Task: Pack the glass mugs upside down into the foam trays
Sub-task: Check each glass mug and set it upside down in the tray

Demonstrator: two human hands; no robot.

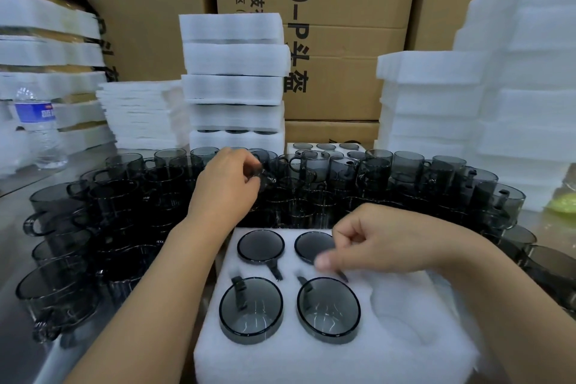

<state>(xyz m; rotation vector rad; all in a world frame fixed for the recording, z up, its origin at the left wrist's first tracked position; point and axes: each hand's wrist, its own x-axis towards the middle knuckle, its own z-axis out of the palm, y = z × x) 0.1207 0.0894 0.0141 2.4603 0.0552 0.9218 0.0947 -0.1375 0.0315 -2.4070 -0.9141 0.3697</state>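
Foam tray (280,358) at the near edge, white. Four inverted mugs (252,310) seated bases-up in its left and middle pockets, two by two, handles lying in the slots between the rows. Right hand (389,243) hovers over the tray's back row, above the second mug; fingers loosely curled, thumb out and blurred, nothing seen in its grasp. Tray's right-hand pockets show bare foam. Left hand (224,187) reaches beyond the tray's far edge, thumb and fingers pinching a dark mug (266,178) at its handle side, among the loose mugs (405,171). Those stand upright and crowded, smoke-grey glass, in a wide band beyond the tray and down its left side, on a metal surface (12,206). Beyond them, straight back from the tray, a tall stack of filled foam trays (233,72); just right of its foot, another tray (327,148) with mug bases showing. Far right of the tray, foam stacks (498,87). Far left, a water bottle (37,125). Cardboard boxes (343,40) form the backdrop.
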